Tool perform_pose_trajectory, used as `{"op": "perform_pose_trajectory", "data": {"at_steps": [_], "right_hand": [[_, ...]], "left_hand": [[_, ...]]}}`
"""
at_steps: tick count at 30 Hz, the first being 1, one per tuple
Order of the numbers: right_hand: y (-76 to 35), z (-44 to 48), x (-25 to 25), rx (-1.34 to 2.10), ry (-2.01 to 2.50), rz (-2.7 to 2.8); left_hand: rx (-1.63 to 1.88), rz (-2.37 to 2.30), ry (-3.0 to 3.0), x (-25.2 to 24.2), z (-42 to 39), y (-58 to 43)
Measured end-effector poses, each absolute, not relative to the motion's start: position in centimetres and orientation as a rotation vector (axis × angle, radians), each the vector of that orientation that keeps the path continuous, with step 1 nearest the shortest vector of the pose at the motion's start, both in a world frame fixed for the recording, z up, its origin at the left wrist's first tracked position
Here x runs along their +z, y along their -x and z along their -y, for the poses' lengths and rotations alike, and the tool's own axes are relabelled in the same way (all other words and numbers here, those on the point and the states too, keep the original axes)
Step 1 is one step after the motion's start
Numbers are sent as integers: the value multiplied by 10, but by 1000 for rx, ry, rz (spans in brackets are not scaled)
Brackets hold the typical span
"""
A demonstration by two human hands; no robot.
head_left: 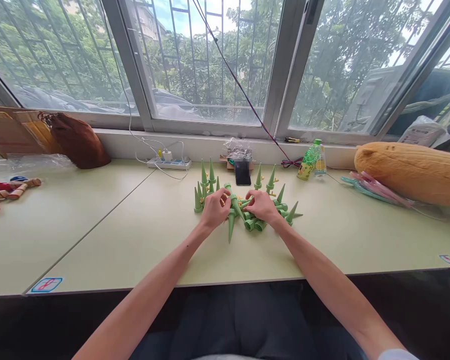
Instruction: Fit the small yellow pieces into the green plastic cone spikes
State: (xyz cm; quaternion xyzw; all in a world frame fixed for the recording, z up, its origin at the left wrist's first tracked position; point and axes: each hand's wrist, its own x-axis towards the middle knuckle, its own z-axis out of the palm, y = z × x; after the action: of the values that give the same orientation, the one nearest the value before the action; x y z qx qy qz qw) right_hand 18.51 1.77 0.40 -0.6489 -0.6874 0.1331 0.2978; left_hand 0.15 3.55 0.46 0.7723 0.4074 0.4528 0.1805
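Observation:
My left hand (215, 207) has its thumb and fingers curled round a green plant watering spike (233, 198), which slants with its tip down to the right. My right hand (263, 205) is pinched just to the right of it, over a heap of green tubes (250, 223); what its fingertips hold, if anything, is too small to make out. Below the left hand another spike (231, 227) lies pointing toward me. Several spikes (204, 174) stand point up behind my left hand. More upright spikes (271, 179), some with small yellow valves, stand beyond my right hand.
A black phone (242, 173) lies behind the spikes. At the back are a power strip (178, 164), a green-labelled bottle (309, 161) and a brown pouch (79, 142). An orange plush (412, 170) lies right; wooden toys (17, 191) lie far left.

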Motion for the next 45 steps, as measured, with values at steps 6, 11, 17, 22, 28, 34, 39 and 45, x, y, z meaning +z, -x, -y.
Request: {"op": "perform_pose_trajectory", "data": {"at_steps": [6, 11, 17, 22, 28, 34, 39, 45], "right_hand": [[-185, -18, 5, 342, 1727, 1847], [-185, -18, 4, 360, 1718, 1864], [-185, -16, 6, 365, 1727, 1871], [-184, -14, 8, 356, 1725, 1881], [-184, -14, 10, 317, 1691, 1868], [-184, -14, 9, 272, 1629, 1843], [-185, -15, 9, 221, 1596, 1804], [-187, -19, 6, 199, 1580, 1814]], "left_hand": [[1278, -1151, -2184, 4, -36, -2], [1279, -1142, -2189, 4, -36, -2], [1267, -1132, -2196, 5, -35, -2], [1276, -1130, -2202, 5, -34, -2], [1280, -1130, -2209, 6, -34, -2], [1277, -1126, -2200, 5, -34, -2], [1278, -1119, -2206, 5, -35, -2], [1273, -1134, -2205, 4, -35, -3]]}}
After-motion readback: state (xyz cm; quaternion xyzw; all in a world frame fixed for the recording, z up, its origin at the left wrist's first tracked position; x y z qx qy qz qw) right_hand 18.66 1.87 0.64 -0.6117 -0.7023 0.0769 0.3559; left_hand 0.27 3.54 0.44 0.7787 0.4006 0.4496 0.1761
